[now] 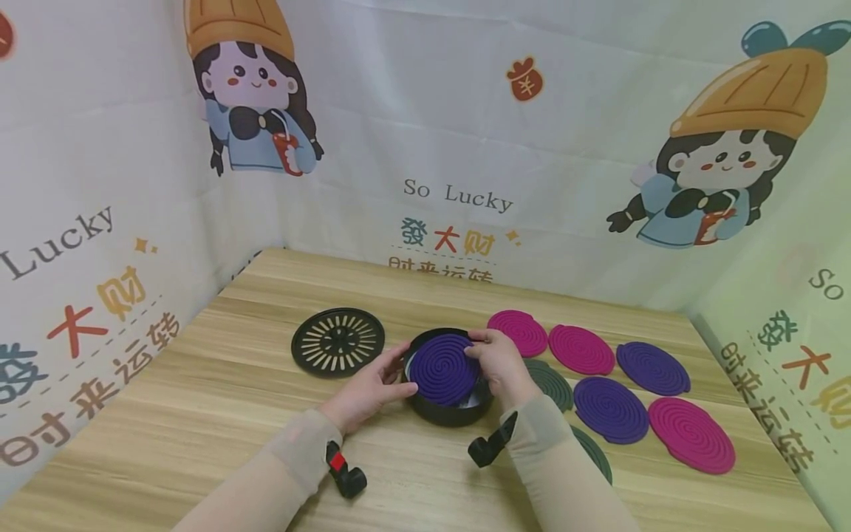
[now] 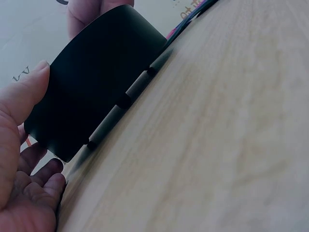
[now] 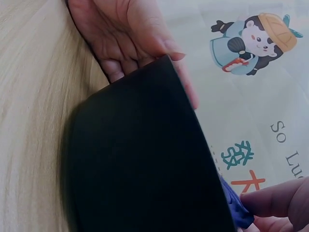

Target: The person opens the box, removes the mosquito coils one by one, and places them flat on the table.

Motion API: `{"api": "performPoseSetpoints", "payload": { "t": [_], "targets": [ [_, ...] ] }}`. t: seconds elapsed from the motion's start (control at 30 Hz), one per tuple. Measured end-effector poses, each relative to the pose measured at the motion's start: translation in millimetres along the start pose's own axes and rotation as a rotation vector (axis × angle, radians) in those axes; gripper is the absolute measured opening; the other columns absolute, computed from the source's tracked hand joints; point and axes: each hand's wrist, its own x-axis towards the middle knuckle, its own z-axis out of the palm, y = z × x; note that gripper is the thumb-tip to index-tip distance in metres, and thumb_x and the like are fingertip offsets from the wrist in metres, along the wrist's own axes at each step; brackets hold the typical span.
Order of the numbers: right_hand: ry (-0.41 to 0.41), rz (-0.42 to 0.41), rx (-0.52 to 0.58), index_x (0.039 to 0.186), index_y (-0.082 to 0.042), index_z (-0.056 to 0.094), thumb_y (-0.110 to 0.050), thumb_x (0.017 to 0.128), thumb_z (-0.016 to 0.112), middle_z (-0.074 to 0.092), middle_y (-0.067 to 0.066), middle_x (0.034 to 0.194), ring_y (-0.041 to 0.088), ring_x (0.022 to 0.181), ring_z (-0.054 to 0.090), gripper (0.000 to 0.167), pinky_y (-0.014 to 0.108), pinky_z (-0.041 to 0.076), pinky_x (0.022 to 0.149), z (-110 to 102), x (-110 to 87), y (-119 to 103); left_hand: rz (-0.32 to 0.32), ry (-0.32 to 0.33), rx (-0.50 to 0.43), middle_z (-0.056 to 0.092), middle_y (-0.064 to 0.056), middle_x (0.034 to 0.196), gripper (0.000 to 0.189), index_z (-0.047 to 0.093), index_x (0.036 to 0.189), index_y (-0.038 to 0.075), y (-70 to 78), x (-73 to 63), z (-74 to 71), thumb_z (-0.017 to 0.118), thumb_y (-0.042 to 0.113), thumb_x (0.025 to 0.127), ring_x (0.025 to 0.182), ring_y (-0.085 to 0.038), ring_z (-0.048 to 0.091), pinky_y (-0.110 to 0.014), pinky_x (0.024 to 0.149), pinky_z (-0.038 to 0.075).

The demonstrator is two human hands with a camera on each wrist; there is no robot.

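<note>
A round black mosquito coil holder (image 1: pixel 447 415) stands on the table between the hands; in the left wrist view its dark side wall (image 2: pixel 96 72) shows close up. My left hand (image 1: pixel 368 391) grips the holder's left side, thumb at the rim and the other fingers around the wall. With finger and thumb, my right hand (image 1: pixel 503 366) pinches the right edge of a purple mosquito coil (image 1: pixel 442 369). This coil lies tilted in the holder's open top. Its purple edge (image 3: pixel 236 212) also shows between the right fingers in the right wrist view.
A slotted black lid (image 1: pixel 339 341) lies left of the holder. To the right are several loose coils: pink (image 1: pixel 581 349), purple (image 1: pixel 610 410) and dark green (image 1: pixel 547 386), one partly under the right forearm. A printed cloth (image 1: pixel 459 148) hangs behind and beside the table (image 1: pixel 199 414).
</note>
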Motion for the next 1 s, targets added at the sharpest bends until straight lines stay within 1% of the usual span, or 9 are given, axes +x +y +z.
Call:
{"api": "performPoseSetpoints", "payload": {
  "t": [0.1,0.17,0.27,0.37,0.5,0.7,0.77,0.87,1.0],
  "targets": [
    [-0.003,-0.003,0.012,0.127,0.009,0.053,0.006,0.091,0.052,0.057,0.024,0.119,0.009,0.067,0.047,0.037,0.017,0.038,0.052,0.1,0.5,0.1,-0.001,-0.004,0.0,0.019,-0.017,0.157,0.085,0.024,0.153,0.013,0.1,0.0,-0.1,0.074,0.018,0.085,0.145,-0.031,0.015,-0.043,0.117,0.016],
    [-0.007,0.008,0.022,0.127,0.008,0.053,0.006,0.091,0.052,0.057,0.02,0.115,0.008,0.061,0.042,0.037,0.018,0.034,0.049,0.5,0.4,-0.1,-0.003,-0.009,-0.001,0.02,-0.017,0.157,0.084,0.024,0.153,0.013,0.3,0.0,-0.2,0.074,0.018,0.086,0.145,-0.031,0.015,-0.043,0.118,0.016],
    [-0.015,0.024,0.033,0.128,0.007,0.053,0.005,0.091,0.054,0.055,0.017,0.113,0.008,0.061,0.041,0.037,0.019,0.035,0.051,0.0,0.0,-0.3,0.002,-0.013,-0.002,0.02,-0.018,0.157,0.082,0.025,0.153,0.012,0.8,-0.5,-0.1,0.073,0.017,0.087,0.145,-0.032,0.015,-0.045,0.117,0.015],
    [-0.02,0.043,0.052,0.13,0.007,0.053,0.003,0.092,0.054,0.054,0.015,0.115,0.007,0.063,0.045,0.039,0.019,0.039,0.054,-0.8,-0.2,-0.9,0.004,-0.009,-0.002,0.021,-0.017,0.157,0.082,0.025,0.153,0.012,0.7,-0.5,0.2,0.073,0.016,0.087,0.145,-0.031,0.016,-0.044,0.118,0.016],
    [-0.018,0.055,0.072,0.13,0.007,0.052,0.002,0.092,0.055,0.055,0.013,0.11,0.007,0.064,0.049,0.039,0.018,0.041,0.055,-1.1,-0.8,-2.0,0.001,-0.003,-0.007,0.021,-0.016,0.157,0.082,0.024,0.153,0.012,0.9,-0.7,0.4,0.073,0.014,0.086,0.145,-0.029,0.016,-0.041,0.118,0.015],
    [-0.008,0.044,0.07,0.129,0.006,0.054,0.004,0.091,0.055,0.056,0.012,0.104,0.008,0.057,0.046,0.038,0.018,0.035,0.046,-0.4,-2.3,-3.3,0.003,-0.01,-0.009,0.018,-0.016,0.158,0.083,0.024,0.153,0.012,2.7,-1.2,0.3,0.073,0.016,0.086,0.145,-0.03,0.014,-0.042,0.118,0.015],
    [-0.008,0.054,0.071,0.129,0.004,0.055,0.003,0.09,0.056,0.057,0.012,0.105,0.007,0.056,0.047,0.039,0.018,0.034,0.043,-0.4,-2.7,-4.2,0.003,-0.01,-0.006,0.018,-0.017,0.158,0.083,0.025,0.153,0.011,2.5,-1.3,0.0,0.073,0.016,0.086,0.145,-0.031,0.014,-0.044,0.118,0.015],
    [-0.018,0.054,0.069,0.13,0.003,0.055,0.003,0.091,0.055,0.06,0.015,0.108,0.007,0.058,0.051,0.04,0.017,0.036,0.043,-0.5,-2.6,-4.6,-0.003,-0.005,-0.004,0.018,-0.016,0.158,0.083,0.025,0.153,0.012,2.3,-1.1,0.1,0.073,0.016,0.086,0.145,-0.031,0.014,-0.043,0.117,0.016],
    [-0.023,0.059,0.062,0.131,0.002,0.055,0.002,0.091,0.056,0.06,0.018,0.117,0.006,0.062,0.054,0.04,0.017,0.042,0.048,-0.9,-1.6,-4.8,-0.002,-0.003,-0.004,0.019,-0.016,0.158,0.083,0.025,0.153,0.013,2.4,-0.9,0.3,0.073,0.017,0.086,0.145,-0.03,0.015,-0.043,0.117,0.016]
  ]
}}
